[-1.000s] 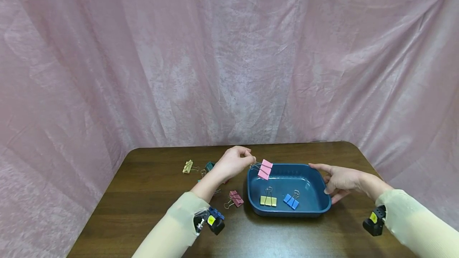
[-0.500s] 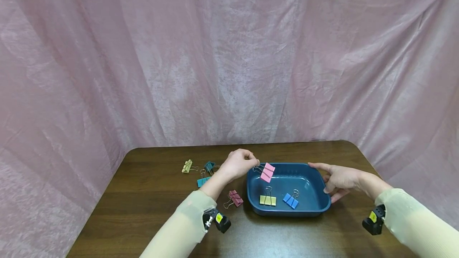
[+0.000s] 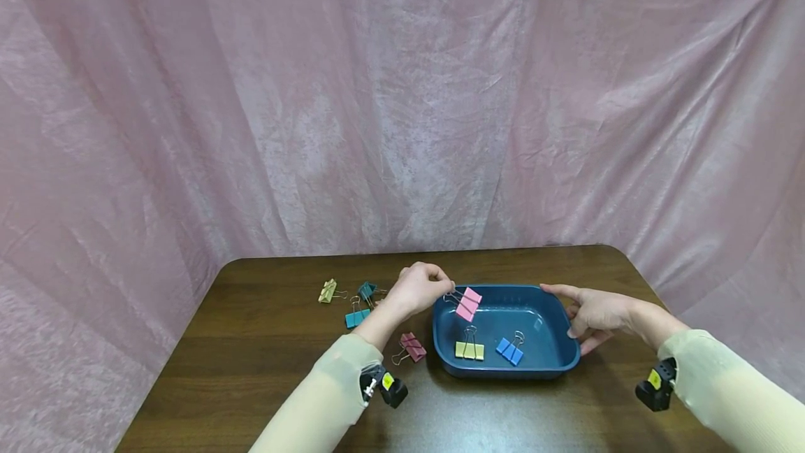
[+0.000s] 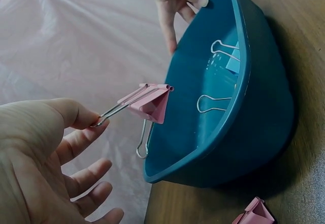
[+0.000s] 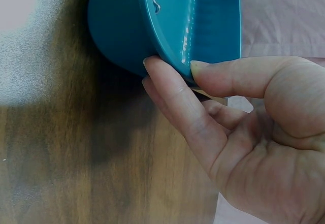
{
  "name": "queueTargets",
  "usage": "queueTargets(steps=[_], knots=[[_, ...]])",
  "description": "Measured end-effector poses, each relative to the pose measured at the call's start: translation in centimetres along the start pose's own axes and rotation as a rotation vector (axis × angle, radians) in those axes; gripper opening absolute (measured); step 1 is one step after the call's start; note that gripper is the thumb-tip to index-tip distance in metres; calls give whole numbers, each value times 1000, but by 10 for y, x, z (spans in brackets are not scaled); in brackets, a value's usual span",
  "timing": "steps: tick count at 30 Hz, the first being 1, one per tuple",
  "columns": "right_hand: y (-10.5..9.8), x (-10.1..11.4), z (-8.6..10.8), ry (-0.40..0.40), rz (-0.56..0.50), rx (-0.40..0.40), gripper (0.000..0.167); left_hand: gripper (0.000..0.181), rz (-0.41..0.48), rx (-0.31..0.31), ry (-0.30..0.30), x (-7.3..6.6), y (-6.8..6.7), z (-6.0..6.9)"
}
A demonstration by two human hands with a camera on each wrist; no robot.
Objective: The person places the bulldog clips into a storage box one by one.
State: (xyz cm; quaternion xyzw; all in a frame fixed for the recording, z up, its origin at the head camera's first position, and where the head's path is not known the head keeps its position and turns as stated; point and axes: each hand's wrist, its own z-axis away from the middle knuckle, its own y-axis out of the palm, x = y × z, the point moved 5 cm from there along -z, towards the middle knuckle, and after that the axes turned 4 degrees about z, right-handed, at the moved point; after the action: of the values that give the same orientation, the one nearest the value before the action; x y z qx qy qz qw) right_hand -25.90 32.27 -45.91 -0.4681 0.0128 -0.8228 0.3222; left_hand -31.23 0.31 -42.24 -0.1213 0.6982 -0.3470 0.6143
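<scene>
My left hand (image 3: 418,290) pinches one wire handle of a pink binder clip (image 3: 468,304) between thumb and forefinger, over the left end of a blue tray (image 3: 506,374). In the left wrist view the pink clip (image 4: 152,104) hangs at the tray's rim, its other handle pointing down. My right hand (image 3: 604,313) grips the tray's right end; in the right wrist view the thumb is inside the rim and fingers are outside. Inside the tray lie a yellow clip (image 3: 469,351) and a blue clip (image 3: 509,351).
On the table (image 3: 251,369), left of the tray, lie a dark pink clip (image 3: 412,347), a turquoise clip (image 3: 357,319), a dark teal clip (image 3: 367,291) and a yellow-green clip (image 3: 327,291). Something pinkish is partly hidden behind my left wrist. A pink curtain (image 3: 402,103) hangs behind.
My left hand and the pink clip have moved slightly right and down over the tray, then stayed nearly still. The turquoise clip has come into fuller view. My right hand keeps its grip.
</scene>
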Motion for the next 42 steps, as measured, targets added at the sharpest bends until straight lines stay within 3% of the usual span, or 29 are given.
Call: queueTargets(steps=[12, 27, 34, 42], knots=[[1, -2, 0, -9, -12, 17, 108, 15, -78, -43, 31, 5, 5, -4], [0, -3, -1, -6, 5, 6, 107, 14, -146, -54, -11, 11, 14, -2], [1, -2, -2, -6, 6, 7, 107, 20, -119, -29, -29, 16, 16, 0], [1, -1, -2, -8, 7, 13, 108, 15, -54, -26, -3, 14, 7, 5]])
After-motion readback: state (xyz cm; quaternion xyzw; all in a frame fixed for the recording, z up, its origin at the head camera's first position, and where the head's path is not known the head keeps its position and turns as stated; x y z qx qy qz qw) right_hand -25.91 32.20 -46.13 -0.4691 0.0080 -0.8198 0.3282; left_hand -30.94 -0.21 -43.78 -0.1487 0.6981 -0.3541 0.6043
